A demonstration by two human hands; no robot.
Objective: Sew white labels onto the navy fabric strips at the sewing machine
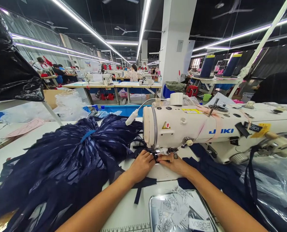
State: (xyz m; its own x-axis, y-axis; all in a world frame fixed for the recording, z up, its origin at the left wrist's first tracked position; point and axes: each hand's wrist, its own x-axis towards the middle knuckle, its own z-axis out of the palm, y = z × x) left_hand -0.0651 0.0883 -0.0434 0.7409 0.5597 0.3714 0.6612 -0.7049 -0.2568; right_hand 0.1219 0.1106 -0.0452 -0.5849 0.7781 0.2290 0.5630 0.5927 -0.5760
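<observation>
Under the head of a white sewing machine [182,125], my left hand [143,163] is closed with its fingers on navy fabric [145,183], part of which hangs out below the wrist. Close by, on the other side of the needle area, my right hand [174,164] has its fingertips drawn together at the same work. The small piece between the hands is mostly hidden by fingers and the machine head. A large bundle of navy fabric pieces [68,158], tied with a blue band [87,136], lies left of my left hand.
In front of me a metal tray [151,209] holds several white printed labels [200,224], beside a ruler scale [129,228]. More navy fabric and clear plastic [269,177] lie at the right. A black plastic bag [13,64] hangs upper left. Thread cones [207,67] and other workers' tables stand beyond.
</observation>
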